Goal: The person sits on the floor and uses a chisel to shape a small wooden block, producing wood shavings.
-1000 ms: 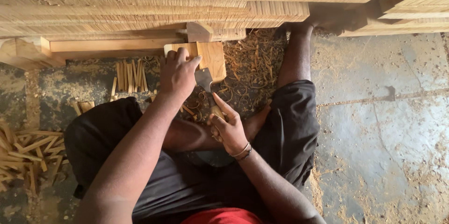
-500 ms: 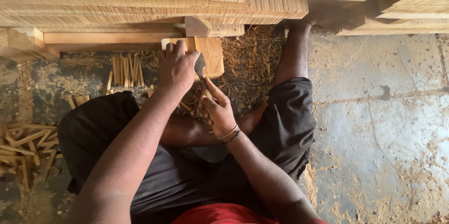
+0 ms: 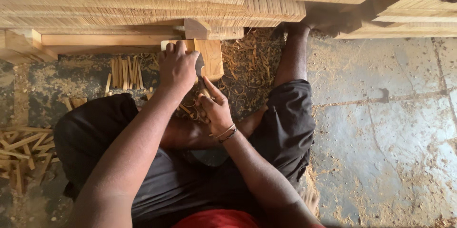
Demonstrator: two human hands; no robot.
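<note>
Two hands are occupied at frame centre: the wooden block [image 3: 209, 59] is steadied by the closed left hand [image 3: 177, 68], while a dark blade [image 3: 200, 65] is gripped in the right hand [image 3: 214, 109].

Two hands — left hand [image 3: 177, 68], right hand [image 3: 215, 109] — one wooden block [image 3: 209, 56].

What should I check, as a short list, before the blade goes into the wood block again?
1. Left hand holds the wood block on top: ok.
2. Right hand grips the blade tool: ok.
3. Blade edge seated on the block: cannot tell, hands hide it.
4. Left fingers away from the blade: not ok, they lie right beside it.
5. Leg away from the cut: ok, it lies to the right.
6. Floor around the block: not ok, shavings cover it.
</note>
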